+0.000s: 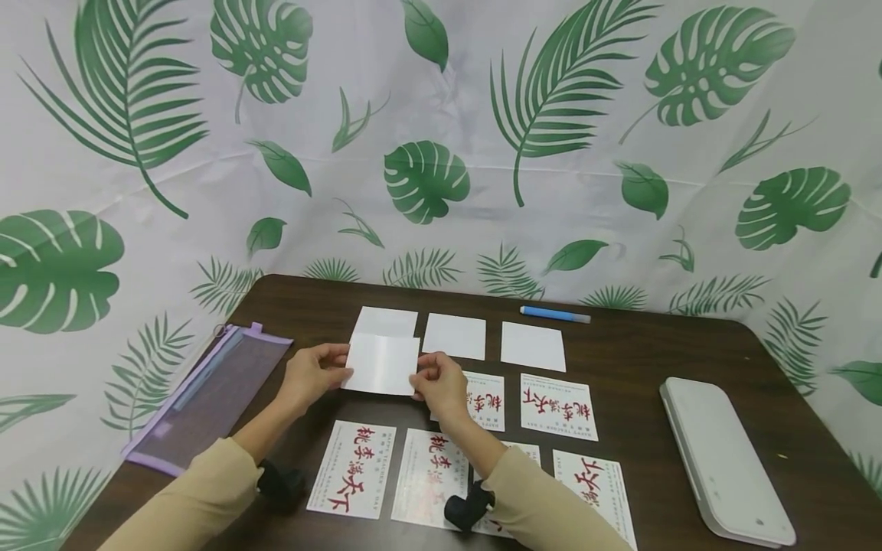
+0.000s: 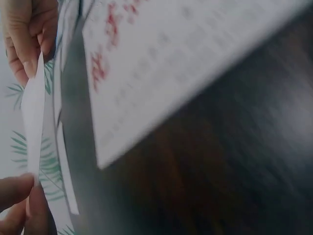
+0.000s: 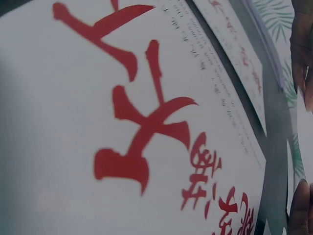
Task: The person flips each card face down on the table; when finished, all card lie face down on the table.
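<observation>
A blank white card [image 1: 382,366] is held up between both hands above the table. My left hand [image 1: 311,376] pinches its left edge between thumb and fingers. At its right edge my right hand [image 1: 442,385] pinches it the same way. In the left wrist view the card [image 2: 34,115] appears nearly edge-on, spanning from one hand to the other. Behind it, another white card [image 1: 387,318] on the table is partly covered. A printed card with red characters [image 1: 485,402] lies partly hidden by the right hand.
Two more blank cards [image 1: 455,337] lie at the back, near a blue marker [image 1: 554,314]. Several red-lettered cards [image 1: 354,468] are spread in front, some under the right forearm. A purple-edged mesh pouch [image 1: 213,398] lies left, a white case [image 1: 726,459] right.
</observation>
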### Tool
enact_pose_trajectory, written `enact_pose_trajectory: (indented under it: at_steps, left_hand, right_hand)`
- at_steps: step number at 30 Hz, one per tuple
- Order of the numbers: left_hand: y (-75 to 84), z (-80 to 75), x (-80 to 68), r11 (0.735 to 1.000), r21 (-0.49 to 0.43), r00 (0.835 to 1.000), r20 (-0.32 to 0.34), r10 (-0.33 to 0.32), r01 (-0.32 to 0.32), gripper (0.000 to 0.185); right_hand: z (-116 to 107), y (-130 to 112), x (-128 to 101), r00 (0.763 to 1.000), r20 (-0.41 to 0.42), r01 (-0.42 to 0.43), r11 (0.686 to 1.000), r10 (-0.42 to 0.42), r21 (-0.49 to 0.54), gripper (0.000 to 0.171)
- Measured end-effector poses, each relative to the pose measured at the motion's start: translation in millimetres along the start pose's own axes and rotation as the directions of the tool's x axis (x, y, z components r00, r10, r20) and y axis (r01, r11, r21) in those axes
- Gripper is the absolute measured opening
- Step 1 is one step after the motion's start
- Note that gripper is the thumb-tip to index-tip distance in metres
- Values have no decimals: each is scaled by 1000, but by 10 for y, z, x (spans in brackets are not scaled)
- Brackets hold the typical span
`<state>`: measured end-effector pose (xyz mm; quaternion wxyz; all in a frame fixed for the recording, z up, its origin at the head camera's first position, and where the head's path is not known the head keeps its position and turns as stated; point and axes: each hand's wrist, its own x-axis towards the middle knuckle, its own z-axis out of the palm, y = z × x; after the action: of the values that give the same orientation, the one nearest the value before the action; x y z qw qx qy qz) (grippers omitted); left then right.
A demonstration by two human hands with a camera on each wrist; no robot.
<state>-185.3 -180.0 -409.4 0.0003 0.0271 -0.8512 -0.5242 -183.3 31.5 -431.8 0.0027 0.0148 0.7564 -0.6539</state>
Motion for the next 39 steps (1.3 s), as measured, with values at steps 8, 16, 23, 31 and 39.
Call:
enact_pose_trajectory:
  at_steps: [8,16,23,31,39]
  left_hand:
    - [-117,-12,-18,994,100,997,54,-50,45,40]
    - [-136,-31,-51,991,130,995,82,-47,36,37]
    - [-172,-29,-49,973,229,996,86,0,-20,36]
    - [-162,-37,-32,945,324,996,82,27,-52,35]
    - [-169,-46,-8,918,382,993,82,80,-105,33]
  right_hand:
    - [33,74,-16,996,88,-1,991,13,-137,24]
    - [39,59,-36,993,110,79,948,-47,-309,21]
    - [40,69,-45,990,123,119,905,-75,-408,21]
    - [49,45,-48,983,152,166,849,-102,-502,23]
    - [45,58,-55,978,174,193,823,-116,-534,26]
